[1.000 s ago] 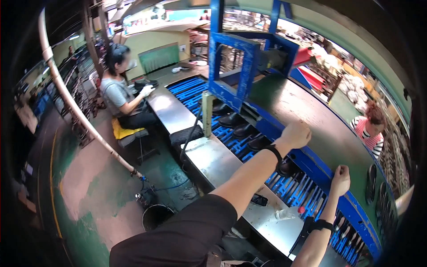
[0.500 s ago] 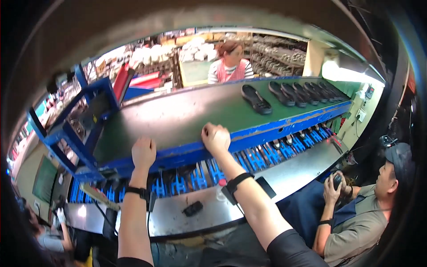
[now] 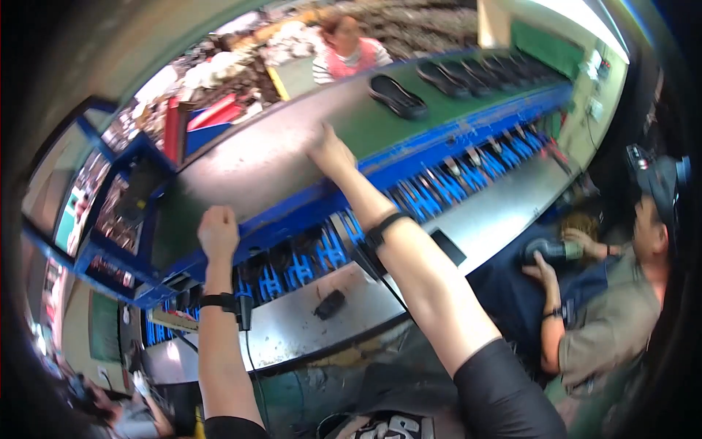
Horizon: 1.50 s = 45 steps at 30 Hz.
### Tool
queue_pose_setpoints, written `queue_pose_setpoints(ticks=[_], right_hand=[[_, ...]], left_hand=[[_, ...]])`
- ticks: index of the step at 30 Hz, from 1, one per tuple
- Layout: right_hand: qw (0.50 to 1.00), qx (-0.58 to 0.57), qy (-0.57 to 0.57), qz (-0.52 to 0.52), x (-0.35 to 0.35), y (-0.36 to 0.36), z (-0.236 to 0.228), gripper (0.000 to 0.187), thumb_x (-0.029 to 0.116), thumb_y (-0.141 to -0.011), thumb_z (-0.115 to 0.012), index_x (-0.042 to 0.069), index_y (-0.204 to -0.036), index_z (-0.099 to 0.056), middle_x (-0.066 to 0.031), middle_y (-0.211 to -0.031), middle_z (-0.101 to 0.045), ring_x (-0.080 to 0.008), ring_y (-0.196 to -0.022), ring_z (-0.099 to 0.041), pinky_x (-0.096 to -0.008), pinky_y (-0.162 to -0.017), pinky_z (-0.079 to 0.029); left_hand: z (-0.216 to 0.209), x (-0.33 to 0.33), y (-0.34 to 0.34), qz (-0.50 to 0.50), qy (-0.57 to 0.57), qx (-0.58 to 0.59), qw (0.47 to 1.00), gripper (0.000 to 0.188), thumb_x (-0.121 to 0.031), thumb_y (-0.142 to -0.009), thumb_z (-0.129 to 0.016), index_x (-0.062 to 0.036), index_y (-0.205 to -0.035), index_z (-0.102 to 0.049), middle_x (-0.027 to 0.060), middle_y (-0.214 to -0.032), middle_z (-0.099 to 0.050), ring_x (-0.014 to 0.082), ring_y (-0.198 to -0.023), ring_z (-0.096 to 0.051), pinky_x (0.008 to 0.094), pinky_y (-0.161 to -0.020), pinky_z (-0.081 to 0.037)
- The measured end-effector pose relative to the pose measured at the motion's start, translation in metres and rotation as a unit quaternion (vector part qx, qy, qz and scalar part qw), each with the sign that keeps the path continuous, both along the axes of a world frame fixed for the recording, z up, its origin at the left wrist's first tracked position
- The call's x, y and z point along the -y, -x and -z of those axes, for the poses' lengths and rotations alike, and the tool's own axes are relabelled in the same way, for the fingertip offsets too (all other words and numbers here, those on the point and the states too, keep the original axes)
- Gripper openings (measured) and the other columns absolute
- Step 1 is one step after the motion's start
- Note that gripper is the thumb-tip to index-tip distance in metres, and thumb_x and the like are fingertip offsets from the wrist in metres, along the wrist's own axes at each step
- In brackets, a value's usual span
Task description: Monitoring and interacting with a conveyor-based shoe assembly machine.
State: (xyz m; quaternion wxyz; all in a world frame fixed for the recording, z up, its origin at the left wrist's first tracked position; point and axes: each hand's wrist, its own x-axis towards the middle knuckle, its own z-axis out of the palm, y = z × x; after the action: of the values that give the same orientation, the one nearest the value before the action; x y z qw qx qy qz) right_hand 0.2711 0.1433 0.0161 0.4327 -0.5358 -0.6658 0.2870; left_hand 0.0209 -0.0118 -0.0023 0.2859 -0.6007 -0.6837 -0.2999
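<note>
My left hand [image 3: 219,233] is curled into a loose fist over the near blue edge of a green conveyor belt [image 3: 179,233]. Nothing shows in it. Farther right, my right hand [image 3: 333,155] hovers above the belt, slightly blurred. Its fingers look curled, with one digit poking upward, and I see no object in them. Closest to this hand lies a single black shoe sole [image 3: 398,97]. Beyond it, a row of several similar black soles [image 3: 446,79] runs toward the belt's far right end.
Below the belt, blue racks [image 3: 300,271] line a metal shelf [image 3: 365,300] carrying a small dark object [image 3: 330,305]. A blue frame [image 3: 121,219] stands left. At right, a co-worker [image 3: 614,307] holds a dark shoe-like item; another person [image 3: 349,55] is across the belt.
The view has tilted and shifted. My right hand has moved farther over the belt, away from its near edge. The co-worker at right has lowered the hands with the dark item.
</note>
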Motion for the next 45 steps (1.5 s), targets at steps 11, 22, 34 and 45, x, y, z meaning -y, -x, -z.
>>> queue_pose_setpoints(ticks=[11,22,34,45], right_hand=[[0.922,0.178,-0.345,-0.010,0.043,-0.016,0.051,0.037,0.042,-0.088,-0.057,0.009,-0.082,-0.072,-0.0089,-0.087,-0.068,-0.0267,-0.097,-0.059,-0.0404,-0.084,-0.042],[0.913,0.210,-0.351,-0.003,0.047,-0.013,0.045,0.035,0.039,-0.092,-0.050,0.014,-0.082,-0.073,-0.0060,-0.089,-0.068,-0.0238,-0.097,-0.060,-0.0393,-0.082,-0.041],[0.916,0.197,-0.348,-0.008,0.050,-0.017,0.043,0.024,0.031,-0.086,-0.059,0.011,-0.083,-0.074,-0.0054,-0.094,-0.071,-0.0241,-0.097,-0.063,-0.0404,-0.084,-0.045],[0.915,0.194,-0.355,-0.002,0.048,-0.018,0.045,0.027,0.031,-0.088,-0.055,0.013,-0.083,-0.074,-0.0045,-0.093,-0.070,-0.0236,-0.098,-0.062,-0.0400,-0.085,-0.043]], left_hand=[[0.012,-0.003,0.011,0.038,0.009,-0.028,0.999,0.027,-0.019,-0.096,-0.055,-0.0011,-0.077,-0.057,0.0174,-0.074,-0.057,0.0371,-0.072,-0.058,0.0466,-0.066,-0.046],[0.008,-0.001,0.013,0.034,-0.001,-0.023,0.999,0.027,-0.018,-0.096,-0.056,-0.0006,-0.075,-0.055,0.0182,-0.073,-0.056,0.0375,-0.072,-0.058,0.0465,-0.065,-0.046],[0.007,-0.001,0.010,0.032,0.009,-0.024,0.999,0.029,-0.019,-0.096,-0.056,-0.0013,-0.073,-0.052,0.0176,-0.073,-0.056,0.0366,-0.072,-0.057,0.0464,-0.065,-0.045],[0.010,-0.003,0.008,0.031,0.001,-0.025,0.999,0.026,-0.017,-0.095,-0.056,-0.0016,-0.073,-0.053,0.0167,-0.074,-0.057,0.0362,-0.073,-0.058,0.0467,-0.066,-0.046]])
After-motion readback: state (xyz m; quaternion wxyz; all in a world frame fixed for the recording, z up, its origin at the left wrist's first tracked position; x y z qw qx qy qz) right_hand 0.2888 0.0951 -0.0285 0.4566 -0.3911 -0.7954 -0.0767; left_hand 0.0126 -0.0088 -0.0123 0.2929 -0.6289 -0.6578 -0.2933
